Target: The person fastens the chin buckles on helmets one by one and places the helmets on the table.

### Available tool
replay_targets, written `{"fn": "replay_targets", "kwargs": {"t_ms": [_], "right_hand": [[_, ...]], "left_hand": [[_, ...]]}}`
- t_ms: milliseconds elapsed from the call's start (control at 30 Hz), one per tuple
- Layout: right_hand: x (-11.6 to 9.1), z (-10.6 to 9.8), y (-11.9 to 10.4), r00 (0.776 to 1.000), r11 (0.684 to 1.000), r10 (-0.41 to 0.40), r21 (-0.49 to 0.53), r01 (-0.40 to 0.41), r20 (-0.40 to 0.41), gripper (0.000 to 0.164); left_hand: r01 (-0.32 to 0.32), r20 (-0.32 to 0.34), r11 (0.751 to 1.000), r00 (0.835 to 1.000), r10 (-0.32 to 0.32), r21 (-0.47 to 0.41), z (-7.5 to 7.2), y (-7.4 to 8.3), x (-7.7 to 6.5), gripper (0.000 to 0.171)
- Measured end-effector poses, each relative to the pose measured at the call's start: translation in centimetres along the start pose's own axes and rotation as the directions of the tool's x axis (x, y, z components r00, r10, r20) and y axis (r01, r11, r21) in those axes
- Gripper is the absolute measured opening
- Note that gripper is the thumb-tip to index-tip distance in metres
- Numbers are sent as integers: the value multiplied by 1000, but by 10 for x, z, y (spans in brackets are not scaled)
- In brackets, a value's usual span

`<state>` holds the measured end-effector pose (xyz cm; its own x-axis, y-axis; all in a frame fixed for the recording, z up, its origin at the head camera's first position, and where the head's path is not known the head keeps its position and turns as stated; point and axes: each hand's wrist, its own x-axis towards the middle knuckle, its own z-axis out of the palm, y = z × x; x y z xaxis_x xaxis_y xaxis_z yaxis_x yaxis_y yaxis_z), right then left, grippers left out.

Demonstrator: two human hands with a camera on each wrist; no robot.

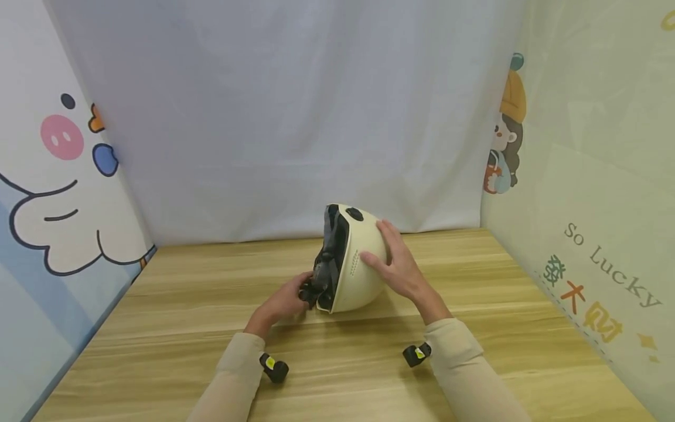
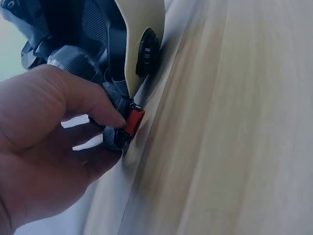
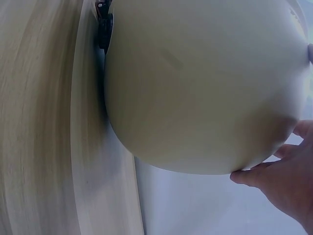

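A cream helmet (image 1: 362,266) lies tipped on its side on the wooden table, its dark lined opening facing left. My left hand (image 1: 285,300) is at the lower edge of that opening. In the left wrist view, its thumb and fingers pinch the black chin strap (image 2: 113,137) beside a red buckle piece (image 2: 134,121). My right hand (image 1: 398,266) rests on the outer shell, thumb and fingers spread over the dome. The right wrist view shows its fingertips (image 3: 239,176) against the smooth shell, with the other fingers partly hidden behind the curve.
The wooden table (image 1: 174,305) runs back to a pale curtain (image 1: 285,117). Printed panels stand along the left (image 1: 63,223) and right (image 1: 590,193) sides. A small black wrist camera sits at each cuff, near the tabletop.
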<state>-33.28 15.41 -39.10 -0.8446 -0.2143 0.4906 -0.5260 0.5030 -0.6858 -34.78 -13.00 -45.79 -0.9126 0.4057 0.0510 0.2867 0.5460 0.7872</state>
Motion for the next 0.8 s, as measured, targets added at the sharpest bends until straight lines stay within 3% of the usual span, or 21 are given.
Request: {"fn": "replay_targets", "kwargs": {"t_ms": [167, 333, 633, 800], "right_hand": [[0, 0, -2, 1000, 1000, -5, 0, 5, -1, 84], [0, -1, -3, 1000, 1000, -3, 7, 3, 3, 84], [-1, 0, -2, 1000, 1000, 1, 9, -2, 2, 83], [-1, 0, -2, 1000, 1000, -1, 6, 1, 5, 83]], "left_hand": [[23, 28, 993, 999, -27, 118, 0, 6, 0, 90], [6, -9, 978, 1000, -4, 211, 2, 7, 3, 78], [11, -9, 955, 1000, -9, 296, 5, 7, -1, 75], [11, -23, 958, 1000, -5, 286, 5, 6, -4, 71]]}}
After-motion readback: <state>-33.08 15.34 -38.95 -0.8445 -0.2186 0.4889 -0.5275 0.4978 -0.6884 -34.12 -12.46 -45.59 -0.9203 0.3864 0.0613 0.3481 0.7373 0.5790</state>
